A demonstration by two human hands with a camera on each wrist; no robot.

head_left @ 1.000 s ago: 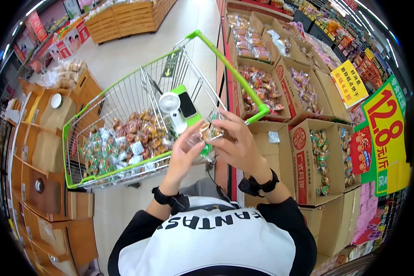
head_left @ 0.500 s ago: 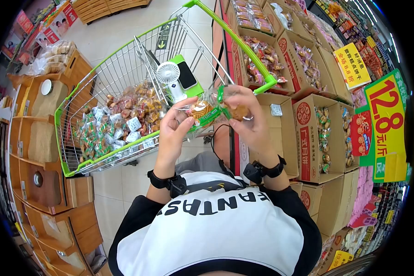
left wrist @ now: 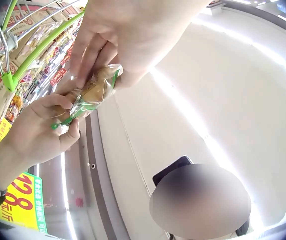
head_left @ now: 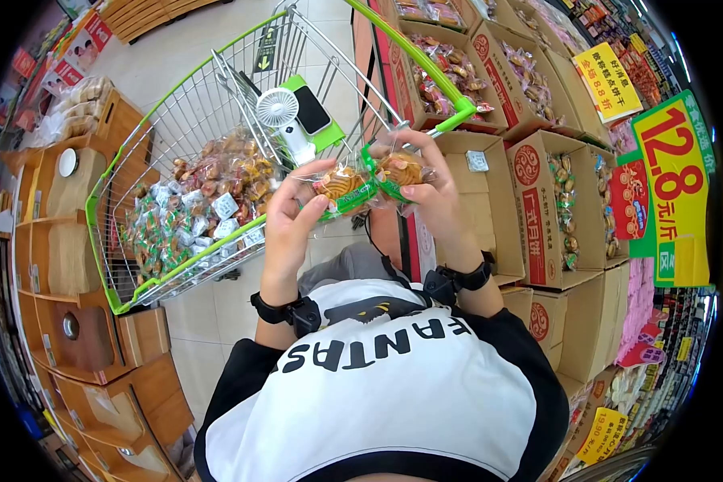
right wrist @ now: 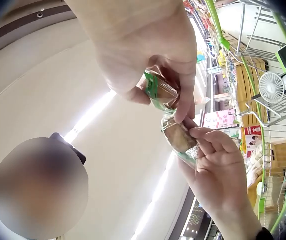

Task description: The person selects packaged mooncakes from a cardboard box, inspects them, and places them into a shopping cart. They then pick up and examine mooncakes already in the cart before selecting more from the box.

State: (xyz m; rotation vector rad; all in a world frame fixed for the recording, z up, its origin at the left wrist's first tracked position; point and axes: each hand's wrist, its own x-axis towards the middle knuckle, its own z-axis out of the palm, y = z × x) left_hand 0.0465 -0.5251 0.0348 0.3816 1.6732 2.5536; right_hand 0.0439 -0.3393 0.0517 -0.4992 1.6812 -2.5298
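Note:
Two round brown pastries in clear wrappers with green bands are held side by side in front of the chest. The left hand (head_left: 291, 215) pinches the left pastry (head_left: 343, 186) by thumb and fingers. Around the right pastry (head_left: 400, 170), the right hand (head_left: 432, 189) curls its thumb and fingers. In the left wrist view the left hand (left wrist: 128, 35) grips its pastry (left wrist: 99, 90) from above. The right wrist view shows the right hand (right wrist: 148, 50) over its pastry (right wrist: 162, 92), with the two packets touching.
A green-rimmed cart (head_left: 162, 285) at the left holds many wrapped sweets (head_left: 231, 173), a small white fan (head_left: 279, 110) and a phone (head_left: 312, 109). Cardboard boxes (head_left: 530, 269) of wrapped goods line the right side, beside yellow price signs (head_left: 673, 193). Wooden shelves (head_left: 72, 265) stand far left.
Both hands have turned the packets so the two pastries lie level, side by side, facing the head camera. The cart and boxes have shifted up and left in the head view.

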